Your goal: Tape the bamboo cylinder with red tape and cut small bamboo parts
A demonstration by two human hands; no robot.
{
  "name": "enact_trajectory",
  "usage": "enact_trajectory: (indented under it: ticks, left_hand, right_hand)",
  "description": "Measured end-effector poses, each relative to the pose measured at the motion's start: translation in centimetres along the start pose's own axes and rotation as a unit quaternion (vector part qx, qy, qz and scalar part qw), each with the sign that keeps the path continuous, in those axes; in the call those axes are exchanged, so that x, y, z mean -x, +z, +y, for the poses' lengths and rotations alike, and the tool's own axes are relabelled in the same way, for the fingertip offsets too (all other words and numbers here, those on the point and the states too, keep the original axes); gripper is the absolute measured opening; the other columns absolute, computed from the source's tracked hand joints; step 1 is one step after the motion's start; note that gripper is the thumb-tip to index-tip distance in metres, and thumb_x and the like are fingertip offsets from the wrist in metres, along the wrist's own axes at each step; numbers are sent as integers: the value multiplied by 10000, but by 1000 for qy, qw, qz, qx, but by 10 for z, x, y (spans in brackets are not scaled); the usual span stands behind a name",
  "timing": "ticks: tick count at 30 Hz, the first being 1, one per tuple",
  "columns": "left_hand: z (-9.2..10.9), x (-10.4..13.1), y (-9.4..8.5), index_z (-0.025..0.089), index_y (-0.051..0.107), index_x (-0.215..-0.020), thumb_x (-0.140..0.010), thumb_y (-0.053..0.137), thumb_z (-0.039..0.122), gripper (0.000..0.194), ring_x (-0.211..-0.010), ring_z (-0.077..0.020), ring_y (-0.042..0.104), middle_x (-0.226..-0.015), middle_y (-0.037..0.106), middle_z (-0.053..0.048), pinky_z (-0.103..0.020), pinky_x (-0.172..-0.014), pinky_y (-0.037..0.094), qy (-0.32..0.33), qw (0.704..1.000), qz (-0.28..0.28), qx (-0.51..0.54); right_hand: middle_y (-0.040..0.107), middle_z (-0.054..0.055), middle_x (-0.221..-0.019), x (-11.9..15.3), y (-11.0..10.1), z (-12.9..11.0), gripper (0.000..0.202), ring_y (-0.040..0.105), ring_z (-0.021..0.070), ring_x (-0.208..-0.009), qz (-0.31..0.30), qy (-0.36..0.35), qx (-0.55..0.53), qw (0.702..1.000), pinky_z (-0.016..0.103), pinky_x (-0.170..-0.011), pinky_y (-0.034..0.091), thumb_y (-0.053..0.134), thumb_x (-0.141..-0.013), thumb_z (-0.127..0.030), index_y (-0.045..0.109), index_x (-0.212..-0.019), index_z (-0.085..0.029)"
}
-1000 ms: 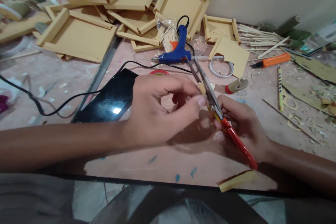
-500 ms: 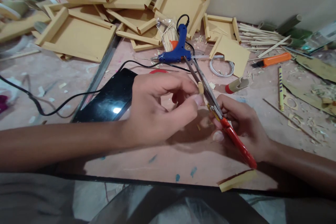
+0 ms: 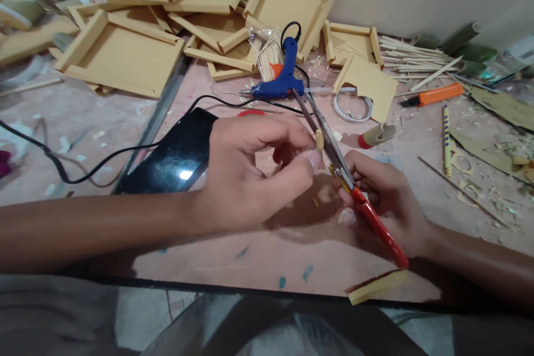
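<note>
Now the left hand (image 3: 250,172) pinches a small tan piece (image 3: 319,140) at the nine o'clock side of the scissors (image 3: 367,208), drawn back slightly from a second ago, while the right hand (image 3: 387,194) grips their red handle, blades parted. That small retreat suggests no cut is under way; beyond, the blue glue gun (image 3: 277,88) lies at eleven o'clock, the orange cutter (image 3: 438,94) at two.

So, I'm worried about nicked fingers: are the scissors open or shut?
Slightly open: the scissors in the right hand show a narrow gap between their blades, widest at the tips.
</note>
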State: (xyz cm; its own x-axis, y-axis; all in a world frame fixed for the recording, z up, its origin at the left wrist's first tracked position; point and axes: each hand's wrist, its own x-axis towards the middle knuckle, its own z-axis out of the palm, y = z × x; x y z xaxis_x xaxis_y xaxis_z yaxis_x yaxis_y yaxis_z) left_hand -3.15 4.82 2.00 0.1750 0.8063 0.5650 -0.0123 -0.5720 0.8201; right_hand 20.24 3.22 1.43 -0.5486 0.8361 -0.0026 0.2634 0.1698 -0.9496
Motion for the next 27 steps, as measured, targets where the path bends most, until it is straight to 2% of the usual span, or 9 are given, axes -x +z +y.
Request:
enact_trajectory:
  ticks: [11, 16, 20, 23, 27]
  left_hand:
    - [1, 2, -3, 202, 692, -764, -947, 752, 150, 199, -560, -109, 612, -707, 723, -2, -277, -505, 469, -26, 1000, -5, -8]
    - [2, 0, -3, 198, 706, -758, -949, 763, 143, 206, -566, -101, 617, -710, 737, -6, -272, -509, 482, -19, 1000, -8, 4]
    - [2, 1, -3, 205, 705, -761, -937, 751, 130, 196, -563, -101, 599, -691, 715, 3, -282, -498, 458, -22, 1000, -4, -9]
    - [3, 1, -6, 213, 705, -758, -939, 739, 143, 197, -580, -106, 591, -692, 703, 2, -301, -512, 450, -18, 999, -1, -33]
    - [4, 0, -9, 215, 699, -760, -954, 736, 176, 202, -596, -110, 580, -686, 692, 3, -320, -533, 442, -12, 999, -2, -38]
  right_hand:
    - [490, -52, -711, -2, 1, -2, 505, 388, 120, -601, 1, 2, -1, 1000, 308, -508, 287, 865, -886, -566, 471, -842, -254]
    - [467, -70, -687, -2, 1, -1, 501, 359, 104, -588, 10, -1, -9, 1000, 284, -496, 283, 897, -860, -525, 481, -827, -248]
    - [467, -77, -670, -1, 0, -2, 449, 339, 100, -582, 10, -17, -5, 1000, 276, -498, 275, 872, -889, -479, 491, -833, -246]
    - [486, -69, -677, -2, 0, -5, 482, 371, 107, -584, 14, -5, -2, 1000, 284, -501, 289, 887, -868, -482, 465, -831, -253]
    - [457, -76, -662, -3, -1, -5, 510, 346, 102, -575, 17, -4, -3, 1000, 284, -495, 272, 903, -850, -485, 450, -820, -252]
